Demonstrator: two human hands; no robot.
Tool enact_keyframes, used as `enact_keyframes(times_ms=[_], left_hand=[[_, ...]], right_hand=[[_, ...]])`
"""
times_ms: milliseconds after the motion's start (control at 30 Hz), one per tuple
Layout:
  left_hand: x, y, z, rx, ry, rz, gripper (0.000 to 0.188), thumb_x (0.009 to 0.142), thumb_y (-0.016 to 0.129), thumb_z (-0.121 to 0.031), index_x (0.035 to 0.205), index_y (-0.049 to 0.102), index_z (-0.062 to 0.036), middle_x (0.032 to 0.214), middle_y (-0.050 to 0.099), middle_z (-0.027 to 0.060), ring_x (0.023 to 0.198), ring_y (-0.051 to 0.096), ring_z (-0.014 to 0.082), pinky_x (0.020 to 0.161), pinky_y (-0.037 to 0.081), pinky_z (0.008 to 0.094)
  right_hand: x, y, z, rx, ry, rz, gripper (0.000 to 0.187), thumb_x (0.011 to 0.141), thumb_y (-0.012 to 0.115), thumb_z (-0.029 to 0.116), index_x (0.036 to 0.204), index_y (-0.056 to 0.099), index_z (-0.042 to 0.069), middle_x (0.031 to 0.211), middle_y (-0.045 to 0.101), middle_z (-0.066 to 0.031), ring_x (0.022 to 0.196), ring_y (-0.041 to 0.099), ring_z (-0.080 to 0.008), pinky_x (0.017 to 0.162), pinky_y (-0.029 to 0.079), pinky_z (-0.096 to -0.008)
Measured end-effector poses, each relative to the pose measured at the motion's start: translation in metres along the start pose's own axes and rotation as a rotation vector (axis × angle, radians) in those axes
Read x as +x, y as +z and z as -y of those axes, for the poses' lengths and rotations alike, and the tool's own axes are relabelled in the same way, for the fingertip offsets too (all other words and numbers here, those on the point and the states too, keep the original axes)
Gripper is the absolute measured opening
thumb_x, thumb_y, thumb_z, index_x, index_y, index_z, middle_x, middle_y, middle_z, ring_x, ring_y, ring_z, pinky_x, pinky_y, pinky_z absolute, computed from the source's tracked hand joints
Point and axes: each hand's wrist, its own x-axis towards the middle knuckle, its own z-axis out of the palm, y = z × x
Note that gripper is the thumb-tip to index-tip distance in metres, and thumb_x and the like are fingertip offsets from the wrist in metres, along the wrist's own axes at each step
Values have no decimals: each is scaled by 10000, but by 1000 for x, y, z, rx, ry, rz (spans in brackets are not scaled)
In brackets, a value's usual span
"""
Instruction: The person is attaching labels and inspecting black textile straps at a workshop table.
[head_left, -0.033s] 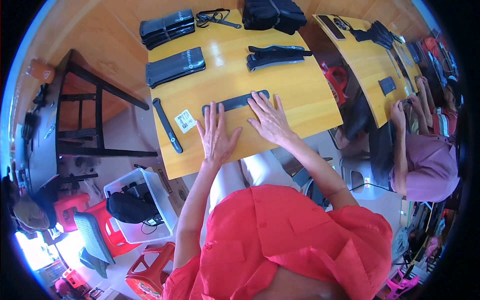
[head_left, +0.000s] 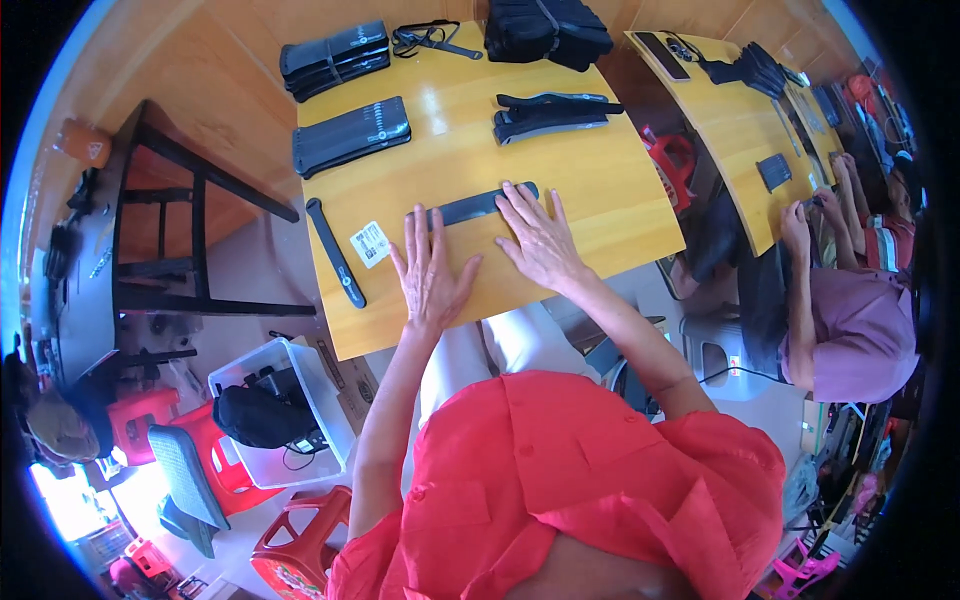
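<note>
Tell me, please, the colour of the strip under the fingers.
The strip is black; it shows best in the head view.

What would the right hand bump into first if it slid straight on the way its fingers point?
Past the dark strip it already touches, the right hand would probably meet the left end of the black strap bundle, though depth is unclear here.

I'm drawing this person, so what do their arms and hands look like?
The left hand and right hand wear no gloves, and the forearms are bare, with no watch or bracelet showing. The sleeves are short and red.
</note>
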Motion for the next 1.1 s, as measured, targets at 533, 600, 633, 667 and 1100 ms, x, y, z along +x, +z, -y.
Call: enact_keyframes(times_ms=[533,600,633,667,1100], left_hand=[[-6,9,13,102,-18,-2,783,838,505,-478,1385,241,16,1461,211,158,1361,184,280,1062,97,561],[-5,8,14,99,-9,-1,779,841,503,-474,1386,240,17,1464,203,155,1362,179,278,1064,92,559],[-7,7,14,96,-10,2,764,844,500,-468,1389,243,3,1468,194,153,1364,173,282,1064,88,560],[-8,7,14,93,-10,6,750,848,496,-462,1393,246,-11,1471,184,151,1365,166,286,1065,85,561],[-8,4,13,117,-20,18,735,832,519,-457,1399,265,-65,1478,173,139,1363,163,310,1053,96,584]], right_hand=[[9,24,23,85,-37,27,671,879,484,413,1392,261,41,1471,206,-109,1351,220,-243,1084,127,-502],[6,24,18,64,-25,-54,661,863,505,417,1356,318,18,1446,252,-135,1327,264,-257,1067,160,-524],[4,20,16,66,-34,-51,661,863,505,417,1356,318,18,1446,252,-135,1327,264,-257,1067,160,-524],[2,13,13,52,-9,-64,657,864,505,412,1358,315,23,1446,255,-133,1325,269,-257,1067,158,-524],[-8,9,-16,-72,53,-35,604,877,500,375,1341,348,19,1439,270,-128,1315,286,-238,1065,172,-514]])
